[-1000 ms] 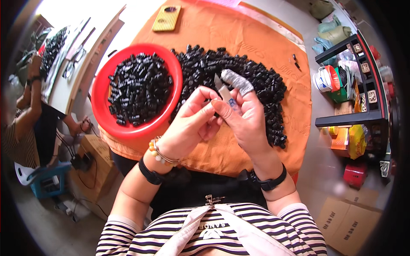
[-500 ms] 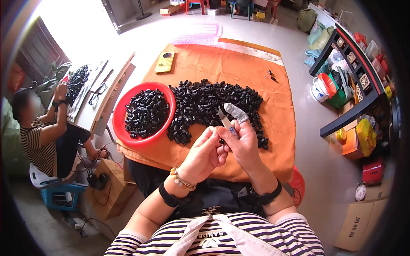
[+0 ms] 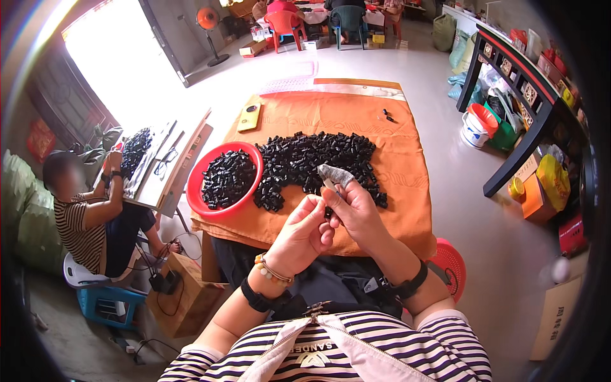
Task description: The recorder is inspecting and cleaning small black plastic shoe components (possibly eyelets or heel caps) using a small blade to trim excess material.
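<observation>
Both my hands meet in front of me, above the near edge of the orange cloth (image 3: 299, 239). My right hand (image 3: 359, 213) is closed on a small flat blade (image 3: 329, 185), and a grey wrap (image 3: 335, 174) covers its index finger. My left hand (image 3: 299, 230) pinches with thumb and fingers. A small black piece (image 3: 328, 212) shows between the hands, mostly hidden by the fingers. Beyond them spreads a heap of small black pieces (image 3: 312, 156). A red basin (image 3: 195, 184) to its left holds more of them.
A yellow phone-like device (image 3: 249, 118) and a few loose black pieces (image 3: 388, 116) lie on the far part of the cloth. At left a person (image 3: 83, 210) sits by another table (image 3: 170, 167). A dark wooden frame (image 3: 534, 114) stands at right; a red stool (image 3: 450, 267) is near my right elbow.
The view has tilted up, showing more of the far room. My hands stay together; the blade now appears shorter and turned more edge-on.
</observation>
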`<act>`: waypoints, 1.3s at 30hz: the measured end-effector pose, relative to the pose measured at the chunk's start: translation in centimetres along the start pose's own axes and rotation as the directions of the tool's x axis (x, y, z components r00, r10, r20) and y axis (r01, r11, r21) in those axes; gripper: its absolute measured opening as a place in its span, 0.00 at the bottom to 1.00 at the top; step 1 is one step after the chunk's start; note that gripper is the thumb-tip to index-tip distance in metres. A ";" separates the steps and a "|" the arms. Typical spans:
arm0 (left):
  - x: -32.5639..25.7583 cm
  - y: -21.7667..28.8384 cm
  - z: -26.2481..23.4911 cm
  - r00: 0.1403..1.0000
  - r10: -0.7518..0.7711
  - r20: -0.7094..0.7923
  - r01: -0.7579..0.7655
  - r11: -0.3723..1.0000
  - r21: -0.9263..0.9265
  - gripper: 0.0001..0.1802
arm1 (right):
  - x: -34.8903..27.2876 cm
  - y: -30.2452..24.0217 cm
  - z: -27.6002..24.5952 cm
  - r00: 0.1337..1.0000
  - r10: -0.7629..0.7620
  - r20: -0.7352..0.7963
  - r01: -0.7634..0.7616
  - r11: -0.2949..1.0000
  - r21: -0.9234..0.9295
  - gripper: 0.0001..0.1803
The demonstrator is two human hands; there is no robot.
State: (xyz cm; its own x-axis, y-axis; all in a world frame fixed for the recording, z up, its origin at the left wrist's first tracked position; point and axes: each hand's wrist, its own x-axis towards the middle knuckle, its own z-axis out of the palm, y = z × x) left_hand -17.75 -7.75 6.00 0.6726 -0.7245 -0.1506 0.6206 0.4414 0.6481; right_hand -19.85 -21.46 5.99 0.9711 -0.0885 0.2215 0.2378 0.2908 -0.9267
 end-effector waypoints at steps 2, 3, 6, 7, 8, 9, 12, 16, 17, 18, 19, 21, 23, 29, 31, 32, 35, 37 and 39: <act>-0.2 -0.1 -0.2 0.998 0.031 0.063 -0.029 0.999 -0.023 0.09 | -0.2 -0.2 0.3 1.000 -0.001 0.018 0.001 1.000 0.018 0.23; -0.3 0.0 -0.1 0.998 0.042 0.054 -0.042 0.999 -0.008 0.10 | -0.2 -0.2 0.4 1.000 0.007 0.015 -0.007 1.000 0.021 0.23; -0.6 0.2 0.2 0.998 0.046 0.031 -0.045 0.999 -0.018 0.12 | 0.0 -0.1 0.5 0.998 0.029 0.052 -0.031 0.999 0.035 0.22; -0.6 0.4 -0.1 0.999 0.047 0.027 -0.046 0.999 -0.025 0.12 | 0.2 0.0 0.6 0.998 0.045 0.050 -0.047 0.998 0.041 0.22; -0.5 0.4 -0.5 0.997 0.060 0.038 -0.059 0.997 -0.041 0.13 | 0.4 0.0 0.7 0.998 0.037 0.049 -0.040 0.998 0.054 0.22; -0.6 0.7 -0.6 0.998 0.054 0.031 -0.052 0.997 -0.060 0.14 | 0.4 0.0 0.8 0.998 0.034 0.045 -0.037 0.997 0.067 0.22; -0.5 1.1 -1.5 0.997 0.050 0.065 -0.042 0.992 -0.119 0.09 | 0.5 0.2 0.0 0.993 0.060 0.104 -0.073 0.990 0.122 0.23; 0.2 1.0 -2.7 0.995 0.038 0.096 -0.017 0.979 -0.203 0.11 | 0.5 -0.2 -1.0 0.988 0.138 0.066 -0.146 0.979 0.142 0.25; 0.3 0.9 -2.9 0.995 0.026 0.098 -0.004 0.975 -0.221 0.11 | 0.4 -0.2 -1.1 0.988 0.139 0.063 -0.147 0.979 0.138 0.26; 0.5 0.9 -3.4 0.993 0.017 0.113 0.009 0.974 -0.227 0.10 | 0.4 -0.1 -1.0 0.989 0.131 0.063 -0.137 0.985 0.101 0.26; 0.7 0.9 -3.8 0.991 0.009 0.130 0.022 0.972 -0.233 0.10 | 0.3 0.0 -1.0 0.991 0.122 0.064 -0.126 0.990 0.063 0.26; 0.8 0.9 -4.3 0.993 0.012 0.117 0.022 0.958 -0.286 0.10 | 0.4 0.5 -1.1 0.988 0.133 0.073 -0.136 0.990 0.032 0.28; 0.9 1.0 -4.5 0.994 0.018 0.104 0.018 0.942 -0.336 0.10 | 0.3 1.1 -1.2 0.986 0.143 0.085 -0.143 0.990 0.002 0.30; 1.7 0.9 -6.0 0.999 0.014 0.042 -0.001 0.950 -0.312 0.10 | 0.7 2.9 -1.6 0.973 0.197 0.119 -0.195 0.980 -0.031 0.23; 2.2 1.0 -6.5 1.000 -0.007 0.016 0.012 0.946 -0.325 0.11 | 1.2 3.0 -1.2 0.975 0.188 0.118 -0.181 0.981 -0.071 0.22; 2.4 1.0 -6.8 1.000 -0.027 -0.001 0.026 0.945 -0.326 0.11 | 1.6 3.1 -1.1 0.979 0.164 0.117 -0.152 0.982 -0.108 0.21; 2.8 1.0 -7.7 0.999 -0.035 0.022 0.040 0.927 -0.372 0.11 | 2.4 3.4 -1.4 0.965 0.177 0.194 -0.148 0.977 -0.156 0.19; 3.3 1.3 -8.0 1.000 -0.020 0.019 0.025 0.938 -0.345 0.11 | 3.2 3.9 -1.5 0.965 0.169 0.201 -0.140 0.979 -0.151 0.18; 3.3 1.3 -8.4 0.998 -0.043 0.036 0.053 0.934 -0.353 0.10 | 3.6 4.0 -1.2 0.970 0.182 0.160 -0.153 0.972 -0.176 0.18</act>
State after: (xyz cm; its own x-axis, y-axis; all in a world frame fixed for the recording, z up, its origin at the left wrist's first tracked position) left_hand -11.29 -5.15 0.08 0.6307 -0.7611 -0.1514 0.7573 0.5610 0.3343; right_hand -15.41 -21.82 2.74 0.9882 0.1200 0.0948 0.0792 0.1287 -0.9885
